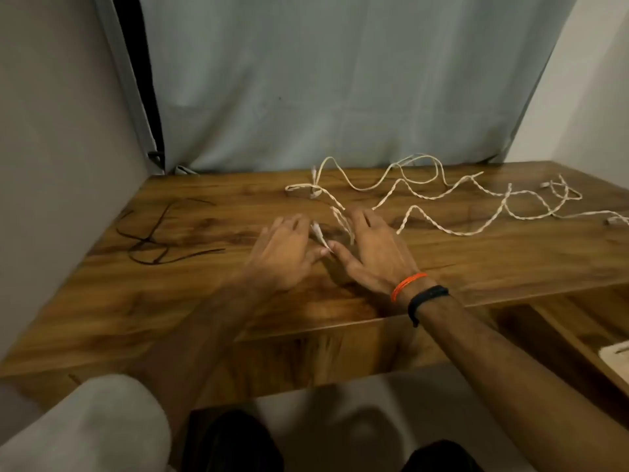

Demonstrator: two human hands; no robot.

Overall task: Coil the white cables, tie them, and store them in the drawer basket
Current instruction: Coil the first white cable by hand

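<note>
Grey curtain (340, 80) hangs behind the wooden desk (170, 301), with a plain wall on each side.

At far left on the desk I see the dark ties (156, 240), thin strands lying loosely crossed, well apart from both hands.

Left hand (282, 257): I see it palm down near the middle of the desk, fingers extended and slightly spread. Motion blur softens it. Its thumb meets a white connector end (320, 238) that lies between the two hands; I cannot tell whether the thumb pinches it or merely touches it.

Right hand (371, 250): I see it palm down just beside the left hand, fingers straight, lying over a twisted stretch of the white cables (425, 195). The thumb points toward the connector end. No curl round the cable is visible. An orange thread band (406, 284) and a black band (427, 298) sit on this wrist.

White cables: uncoiled, they run in loose waves from the hands across the back and right of the desk, reaching its right edge.

At lower right, below desk level, a pale object (616, 356) shows partly; I cannot identify it.
</note>
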